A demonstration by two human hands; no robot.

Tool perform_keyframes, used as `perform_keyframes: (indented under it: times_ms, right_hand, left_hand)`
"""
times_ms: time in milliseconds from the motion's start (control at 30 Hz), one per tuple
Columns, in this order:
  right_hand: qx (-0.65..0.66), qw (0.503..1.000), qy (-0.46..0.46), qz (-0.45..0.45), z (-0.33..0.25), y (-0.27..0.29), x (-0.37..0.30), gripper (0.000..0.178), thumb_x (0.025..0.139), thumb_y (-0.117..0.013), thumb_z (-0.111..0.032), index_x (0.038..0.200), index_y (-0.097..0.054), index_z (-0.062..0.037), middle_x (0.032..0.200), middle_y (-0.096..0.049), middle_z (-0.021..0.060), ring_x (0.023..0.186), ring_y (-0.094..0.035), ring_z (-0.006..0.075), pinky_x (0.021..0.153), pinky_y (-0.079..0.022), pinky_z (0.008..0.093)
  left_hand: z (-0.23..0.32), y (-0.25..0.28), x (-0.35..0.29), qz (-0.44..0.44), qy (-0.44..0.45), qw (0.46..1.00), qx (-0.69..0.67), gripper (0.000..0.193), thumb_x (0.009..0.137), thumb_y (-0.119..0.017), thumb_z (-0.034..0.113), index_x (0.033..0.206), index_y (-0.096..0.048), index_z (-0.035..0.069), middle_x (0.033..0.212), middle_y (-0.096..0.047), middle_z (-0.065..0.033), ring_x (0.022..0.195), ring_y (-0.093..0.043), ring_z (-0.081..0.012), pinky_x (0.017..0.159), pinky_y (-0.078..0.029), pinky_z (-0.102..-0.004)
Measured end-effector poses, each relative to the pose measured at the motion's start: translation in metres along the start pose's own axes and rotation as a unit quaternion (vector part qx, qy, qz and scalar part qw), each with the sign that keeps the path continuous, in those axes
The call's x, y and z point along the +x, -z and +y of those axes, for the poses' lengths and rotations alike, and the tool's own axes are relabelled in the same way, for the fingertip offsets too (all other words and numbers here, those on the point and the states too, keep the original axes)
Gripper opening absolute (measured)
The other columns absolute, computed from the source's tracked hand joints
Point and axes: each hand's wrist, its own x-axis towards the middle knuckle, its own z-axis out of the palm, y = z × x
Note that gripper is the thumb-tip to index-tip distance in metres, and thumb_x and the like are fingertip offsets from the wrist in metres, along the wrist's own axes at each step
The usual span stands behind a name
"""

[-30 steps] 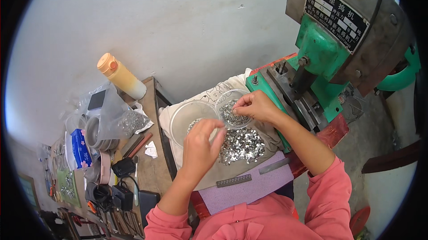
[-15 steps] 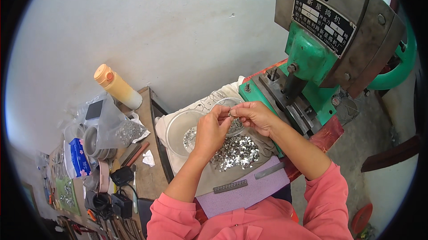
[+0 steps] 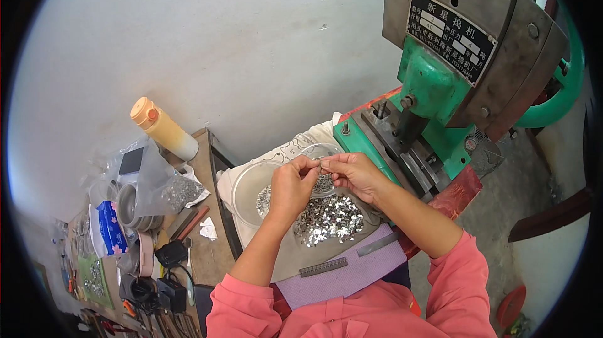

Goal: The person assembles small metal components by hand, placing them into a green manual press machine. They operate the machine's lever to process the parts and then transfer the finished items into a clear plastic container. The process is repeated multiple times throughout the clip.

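Observation:
My left hand [image 3: 290, 188] and my right hand [image 3: 355, 173] meet fingertip to fingertip above two round clear tubs. Both pinch at the same spot; whatever lies between the fingertips is too small and covered to name. Under the left hand stands the larger tub [image 3: 244, 195], with small silvery pieces inside. Behind the hands, the smaller tub [image 3: 319, 150] also contains small metal pieces and is partly hidden. Just nearer to me, a heap of shiny small metal pieces [image 3: 330, 220] lies on the cloth-covered surface.
A green press [image 3: 433, 84] stands at the right. Near my lap, a notched metal strip [image 3: 323, 267] and a flat metal bar [image 3: 377, 244] lie on a purple mat [image 3: 358, 275]. The left table holds a yellow bottle [image 3: 166, 129], plastic bags [image 3: 154, 178] and a black adapter [image 3: 171, 292].
My hands have come slightly nearer to me, still pinched together. The dark bit glimpsed between the fingertips before is now mostly covered. The whole view has shifted a little.

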Motion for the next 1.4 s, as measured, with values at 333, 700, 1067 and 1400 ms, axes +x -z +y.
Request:
perform_keyframes:
  times_ms: [333, 700, 1067, 1400]
  right_hand:
    - [-0.063, 0.998, 0.024, 0.014, 0.001, -0.006, -0.002, 0.028, 0.101, -0.062, -0.013, 0.124, -0.066, 0.0018, 0.093, -0.067, 0.0003, 0.073, -0.059, 0.0072, 0.067, -0.054, 0.0227]
    - [-0.119, 0.989, 0.081, 0.025, 0.002, -0.019, -0.008, 0.028, 0.100, -0.066, -0.022, 0.116, -0.071, 0.0000, 0.086, -0.067, -0.0013, 0.072, -0.060, 0.0056, 0.066, -0.053, 0.0210]
    - [0.042, 0.994, 0.096, 0.015, 0.002, -0.021, -0.004, 0.021, 0.095, -0.072, -0.022, 0.102, -0.074, -0.0018, 0.084, -0.070, 0.0003, 0.070, -0.059, 0.0048, 0.064, -0.053, 0.0212]
    - [-0.027, 0.991, 0.127, 0.044, -0.002, -0.024, -0.001, 0.021, 0.093, -0.074, -0.022, 0.098, -0.074, -0.0011, 0.081, -0.071, 0.0015, 0.066, -0.060, 0.0068, 0.061, -0.052, 0.0215]
  left_hand:
    - [0.008, 0.007, 0.002, -0.012, 0.010, 0.999, 0.028, 0.012, 0.084, -0.071, 0.008, 0.087, -0.069, -0.004, 0.078, -0.073, -0.0133, 0.073, -0.072, -0.0187, 0.071, -0.056, -0.0312]
    - [0.012, 0.009, 0.003, -0.008, 0.027, 0.999, -0.031, 0.009, 0.087, -0.069, 0.006, 0.088, -0.067, -0.003, 0.080, -0.073, -0.0089, 0.074, -0.069, -0.0133, 0.072, -0.056, -0.0290]
    - [0.016, 0.012, 0.001, -0.016, 0.099, 0.956, -0.277, 0.010, 0.092, -0.069, 0.003, 0.099, -0.069, -0.004, 0.091, -0.072, -0.0103, 0.081, -0.069, -0.0131, 0.076, -0.057, -0.0262]
    - [0.015, 0.013, -0.001, -0.006, 0.106, 0.963, -0.248, 0.013, 0.093, -0.068, 0.003, 0.103, -0.070, -0.006, 0.092, -0.073, -0.0110, 0.079, -0.070, -0.0135, 0.073, -0.058, -0.0248]
